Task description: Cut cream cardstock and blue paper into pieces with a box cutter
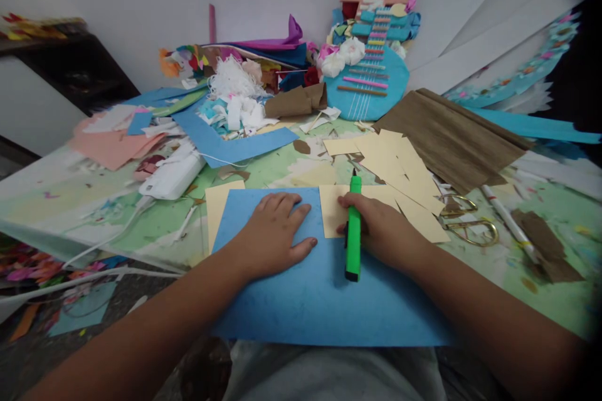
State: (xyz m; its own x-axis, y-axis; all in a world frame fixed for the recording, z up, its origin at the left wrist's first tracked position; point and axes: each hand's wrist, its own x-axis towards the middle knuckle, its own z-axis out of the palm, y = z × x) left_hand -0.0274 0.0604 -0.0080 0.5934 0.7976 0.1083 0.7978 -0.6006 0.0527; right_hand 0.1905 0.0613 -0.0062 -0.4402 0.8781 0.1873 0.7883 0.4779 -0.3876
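A large blue paper sheet (329, 307) lies along the near edge of the table. My left hand (275, 232) rests flat on its upper left part, fingers a little apart. In my right hand (376, 225) is a green box cutter (353, 232), gripped by the thumb and fingers over the sheet. It has a black end towards me and a thin dark tip pointing away; a black part shows on its left side. Cream paper (332, 216) sticks out past the far edge of the blue sheet.
Cream offcuts (395, 160), brown paper (451, 138) and gold-handled scissors (470, 229) lie to the right, beside a white pen (508, 216). At left are a white power strip (174, 169) and an L-shaped blue strip (235, 149). A blue paper guitar (371, 91) leans on the wall.
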